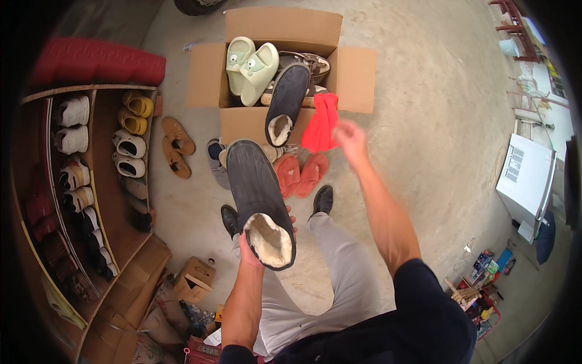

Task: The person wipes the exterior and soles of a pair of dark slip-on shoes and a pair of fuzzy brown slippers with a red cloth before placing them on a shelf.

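My left hand (251, 250) grips a black slip-on shoe (254, 182) with a cream fleece lining, its opening towards me. The matching black fleece-lined shoe (291, 95) lies across the front edge of an open cardboard box (282, 25). A bright red cloth (320, 125) overlaps the box's front right corner. Beside the cloth's right edge is my right hand (352, 141), blurred, fingers drawn together; whether they pinch the cloth cannot be made out. Inside the box are pale green slides (254, 68) with a cartoon face and brown-and-white shoes (318, 63), partly hidden.
Coral slippers (298, 175) and grey shoes (216, 159) sit on the floor before the box. Tan shoes (177, 145) lie beside a wooden shoe rack (102, 182) holding several pairs. A small carton (194, 278) stands lower left; a white appliance (523, 177) is at the far right.
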The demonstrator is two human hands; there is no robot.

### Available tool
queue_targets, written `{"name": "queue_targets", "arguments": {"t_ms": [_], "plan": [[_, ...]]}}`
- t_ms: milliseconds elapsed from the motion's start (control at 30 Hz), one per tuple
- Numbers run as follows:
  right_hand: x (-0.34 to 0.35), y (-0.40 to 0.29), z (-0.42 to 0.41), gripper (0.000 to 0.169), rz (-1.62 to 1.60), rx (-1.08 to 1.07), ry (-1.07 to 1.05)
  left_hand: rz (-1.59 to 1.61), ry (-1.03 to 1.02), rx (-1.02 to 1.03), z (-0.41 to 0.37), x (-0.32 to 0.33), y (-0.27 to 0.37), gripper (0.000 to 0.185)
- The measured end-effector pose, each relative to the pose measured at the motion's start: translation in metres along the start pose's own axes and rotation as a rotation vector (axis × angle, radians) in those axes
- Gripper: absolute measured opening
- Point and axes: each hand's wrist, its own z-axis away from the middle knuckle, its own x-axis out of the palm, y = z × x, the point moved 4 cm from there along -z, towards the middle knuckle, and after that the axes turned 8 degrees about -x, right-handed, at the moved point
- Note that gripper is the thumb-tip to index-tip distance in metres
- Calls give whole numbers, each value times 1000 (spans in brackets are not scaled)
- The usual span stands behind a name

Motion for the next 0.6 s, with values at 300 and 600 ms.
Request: {"name": "queue_targets", "arguments": {"t_ms": [300,600], "plan": [[37,-48,152,70,-715,299,-312,-403,325,15,-79,56,6,56],[-21,-35,108,82,-878,310,-136,-1413,606,656,-136,84,75,60]]}}
